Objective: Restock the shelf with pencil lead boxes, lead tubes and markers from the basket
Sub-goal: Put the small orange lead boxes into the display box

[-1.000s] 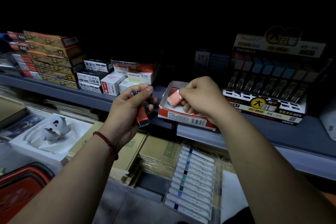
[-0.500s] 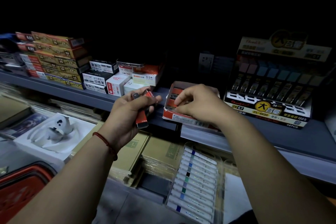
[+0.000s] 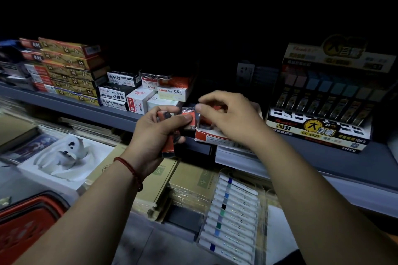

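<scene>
Left hand gripped spare orange-red plastic lead tubes beside open red-white cardboard box so empty, half-curled right hand could pick next.

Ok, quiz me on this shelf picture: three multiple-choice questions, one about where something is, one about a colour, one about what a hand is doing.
1. Where does the open red cardboard tray stand?
A. In a plastic basket
B. On the grey metal shelf, left of the black-and-yellow lead display box
C. On top of stacked yellow boxes

2. What colour is the cord bracelet on the left wrist?
A. Blue
B. Green
C. Red

3. What is the left hand doing?
A. It grips a bundle of red lead packs
B. It lies flat on a book
C. It hangs with nothing in it

Answers: 1 B, the tray sits at the shelf's front edge beside the display box. 2 C, the cord is plainly red. 3 A, its fingers and thumb curl round the packs.
</scene>
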